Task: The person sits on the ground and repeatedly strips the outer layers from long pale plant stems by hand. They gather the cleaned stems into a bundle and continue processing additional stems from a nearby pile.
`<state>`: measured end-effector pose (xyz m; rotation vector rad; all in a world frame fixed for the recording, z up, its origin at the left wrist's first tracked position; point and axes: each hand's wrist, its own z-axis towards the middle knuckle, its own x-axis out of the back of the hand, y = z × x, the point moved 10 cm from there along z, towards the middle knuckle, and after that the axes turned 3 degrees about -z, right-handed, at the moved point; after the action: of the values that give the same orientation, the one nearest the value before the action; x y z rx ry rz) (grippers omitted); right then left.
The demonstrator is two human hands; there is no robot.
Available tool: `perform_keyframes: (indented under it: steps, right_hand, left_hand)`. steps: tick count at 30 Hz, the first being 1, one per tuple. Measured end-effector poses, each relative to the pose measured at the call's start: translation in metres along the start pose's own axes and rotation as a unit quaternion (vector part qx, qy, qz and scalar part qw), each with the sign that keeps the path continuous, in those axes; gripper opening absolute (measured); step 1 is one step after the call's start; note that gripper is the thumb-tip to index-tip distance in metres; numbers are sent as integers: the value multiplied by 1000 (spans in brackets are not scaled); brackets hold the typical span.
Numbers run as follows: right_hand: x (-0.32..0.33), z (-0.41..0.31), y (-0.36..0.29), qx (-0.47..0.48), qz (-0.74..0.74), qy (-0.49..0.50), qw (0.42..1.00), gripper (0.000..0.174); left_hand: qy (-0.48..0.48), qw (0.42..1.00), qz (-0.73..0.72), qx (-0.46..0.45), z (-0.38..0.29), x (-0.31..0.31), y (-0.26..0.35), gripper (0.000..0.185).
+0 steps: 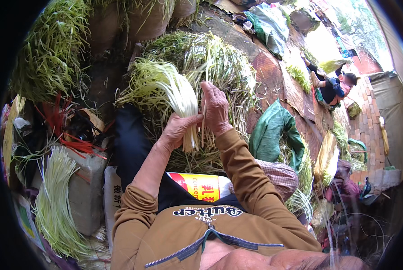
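My left hand grips a bundle of long, pale leafy stalks that look like blanched chives. The white stem ends point down toward me and the yellow-green leaf tips fan out to the upper left. Close beside it, my right hand pinches a single thin stalk, with its fingers together and pointing away from me. Part of its grip is hidden behind the fingers. Under and beyond both hands lies a large heap of loose, partly dried leaves.
At left, a trimmed-looking bundle leans by a grey block-like package, near red plastic ties. More leaves pile at upper left. To the right is a green woven sack. Another person sits farther off.
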<state>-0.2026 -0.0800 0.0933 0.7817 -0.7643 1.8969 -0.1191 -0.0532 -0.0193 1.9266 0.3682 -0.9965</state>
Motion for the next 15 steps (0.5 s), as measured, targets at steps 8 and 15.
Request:
perform_keyframes:
  steps: [8, 15]
  right_hand:
    - [-36, 2, -14, 80, -44, -94, 991, 36]
    - [-44, -5, 49, -181, 136, -35, 973, 38]
  left_hand:
    - [19, 999, 14, 44, -3, 10, -11, 27]
    - [69, 993, -74, -54, -5, 25, 29, 33]
